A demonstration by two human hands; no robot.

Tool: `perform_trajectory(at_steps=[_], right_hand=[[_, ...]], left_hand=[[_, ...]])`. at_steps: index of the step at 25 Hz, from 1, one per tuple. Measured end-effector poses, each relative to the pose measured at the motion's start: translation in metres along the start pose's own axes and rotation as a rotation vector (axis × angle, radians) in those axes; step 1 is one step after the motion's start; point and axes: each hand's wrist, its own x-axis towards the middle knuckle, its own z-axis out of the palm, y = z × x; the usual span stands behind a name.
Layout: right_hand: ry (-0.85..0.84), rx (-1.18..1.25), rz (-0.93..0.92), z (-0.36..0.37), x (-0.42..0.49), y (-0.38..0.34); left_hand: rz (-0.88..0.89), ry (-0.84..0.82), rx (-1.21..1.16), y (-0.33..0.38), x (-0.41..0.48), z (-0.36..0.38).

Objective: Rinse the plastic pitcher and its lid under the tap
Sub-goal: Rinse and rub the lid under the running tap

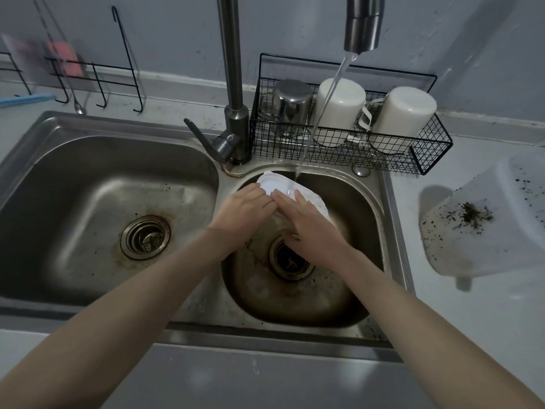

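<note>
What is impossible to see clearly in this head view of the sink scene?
Head view:
lid: its near part is hidden under the left hand and right hand.
pitcher: cut off by the right edge.
tap spout: its top is cut off by the upper edge.
pink item on the rack: too blurred to identify.

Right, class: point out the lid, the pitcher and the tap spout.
lid point(277, 183): head view, on its wet white top face.
pitcher point(483, 243): head view, on its speckled clear side wall.
tap spout point(362, 26): head view, on the metal nozzle body.
</note>
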Motion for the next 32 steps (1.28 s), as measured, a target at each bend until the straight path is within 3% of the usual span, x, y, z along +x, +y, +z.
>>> perform_trajectory(at_steps=[3, 6, 10, 13, 18, 22, 29, 32], right_hand=[[0.062, -0.104, -0.051, 0.0, -0.003, 0.011], [0.139, -0.091, 0.132, -0.008, -0.005, 0.024], [0.052, -0.041, 0.232, -0.005, 0.005, 0.014], [0.062, 0.006, 0.153, -0.003, 0.014, -0.002], [0.215, -0.097, -0.155, -0.002, -0.003, 0.004], [0.09, -0.101, 0.057, -0.008, 0.013, 0.007], [0.029, -0.19, -0.016, -0.043, 0.007, 0.019], [0.191, -0.105, -0.074, -0.056, -0.011, 0.029]], left_hand=[[-0.05, 0.028, -0.014, 0.001, -0.003, -0.002], [-0.103, 0.074, -0.03, -0.005, -0.008, -0.004], [0.015, 0.006, 0.019, -0.001, -0.006, -0.002], [0.094, -0.026, 0.057, -0.001, 0.0, -0.002], [0.012, 0.028, 0.03, -0.011, -0.004, -0.01], [0.012, 0.004, -0.03, -0.003, -0.006, -0.009], [-0.347, -0.091, -0.286, 0.003, -0.01, 0.0], [-0.466, -0.164, -0.298, -0.002, -0.011, 0.007]])
